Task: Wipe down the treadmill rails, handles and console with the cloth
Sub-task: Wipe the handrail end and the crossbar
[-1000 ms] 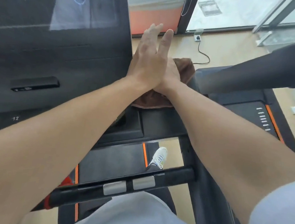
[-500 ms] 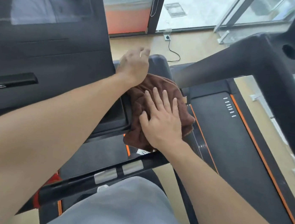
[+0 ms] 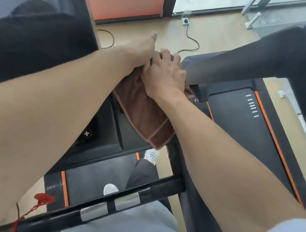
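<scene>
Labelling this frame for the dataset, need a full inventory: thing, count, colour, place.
cloth: 1, brown, draped over the treadmill's right side by the console, under both hands
console: 1, black with a screen, upper left
front handlebar: 1, black with two silver pads, across the bottom
upright arm: 1, dark grey, upper right
running belt: 1, black with orange edge strips, right
safety clip: 1, red on a red cord, bottom left
wall socket: 1, white, on the floor at top centre, black cable running from it
shoes: 2, white, seen through the frame gap
left hand: thumb raised, beside the right hand on the cloth
right hand: fingers curled onto the cloth
</scene>
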A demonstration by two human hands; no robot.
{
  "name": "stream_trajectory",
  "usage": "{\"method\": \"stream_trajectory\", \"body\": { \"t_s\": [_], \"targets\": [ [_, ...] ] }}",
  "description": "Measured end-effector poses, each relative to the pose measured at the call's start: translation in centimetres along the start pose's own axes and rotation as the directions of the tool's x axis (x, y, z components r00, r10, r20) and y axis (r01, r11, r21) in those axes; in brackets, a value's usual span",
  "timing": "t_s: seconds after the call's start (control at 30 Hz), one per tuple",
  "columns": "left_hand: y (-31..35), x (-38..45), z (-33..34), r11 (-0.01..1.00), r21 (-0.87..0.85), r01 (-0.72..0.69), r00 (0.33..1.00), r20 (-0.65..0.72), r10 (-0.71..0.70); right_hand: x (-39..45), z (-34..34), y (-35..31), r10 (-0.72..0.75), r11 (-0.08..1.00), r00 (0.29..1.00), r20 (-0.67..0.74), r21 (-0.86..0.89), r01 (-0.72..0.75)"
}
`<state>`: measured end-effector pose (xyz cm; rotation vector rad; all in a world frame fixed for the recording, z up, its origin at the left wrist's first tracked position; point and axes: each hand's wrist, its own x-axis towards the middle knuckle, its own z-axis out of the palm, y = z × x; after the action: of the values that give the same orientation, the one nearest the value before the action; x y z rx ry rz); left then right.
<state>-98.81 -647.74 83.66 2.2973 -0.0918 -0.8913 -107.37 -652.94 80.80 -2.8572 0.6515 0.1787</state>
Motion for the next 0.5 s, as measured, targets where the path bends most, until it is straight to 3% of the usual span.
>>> {"method": "stream_trajectory", "body": {
  "t_s": [0.13, 0.23, 0.3, 0.37, 0.43, 0.5],
  "targets": [
    [0.6, 1.1, 0.5, 0.985, -0.112, 0.129, 0.976, -0.16, -0.146, 2.9, -1.2, -0.1, 0.0, 1.0, 1.0, 0.031, 0.013, -0.001],
    [0.5, 1.0, 0.6, 0.977, -0.2, 0.074, 0.958, -0.257, -0.125, 4.7, -2.4, 0.5, 0.072, 0.989, 0.99, 0.12, 0.123, -0.087],
    [-0.7, 1.0, 1.1, 0.968, -0.237, -0.086, 0.91, -0.415, -0.02, 5.3, -2.4, 0.8, 0.09, 0.977, 0.981, 0.169, 0.175, -0.12],
    [-2.1, 0.2, 2.1, 0.925, -0.195, -0.326, 0.797, -0.584, 0.157, 5.4, -2.3, 1.1, 0.095, 0.958, 0.976, 0.196, 0.249, -0.144],
    [-3.0, -1.1, 3.0, 0.885, -0.087, -0.457, 0.749, -0.574, 0.331, 5.1, -1.9, 2.0, 0.084, 0.929, 0.974, 0.213, 0.337, -0.154],
    [-3.8, -2.0, 3.8, 0.884, 0.027, -0.466, 0.78, -0.459, 0.425, 3.9, -1.5, 3.2, 0.082, 0.867, 0.97, 0.231, 0.463, -0.183]
  ]
}}
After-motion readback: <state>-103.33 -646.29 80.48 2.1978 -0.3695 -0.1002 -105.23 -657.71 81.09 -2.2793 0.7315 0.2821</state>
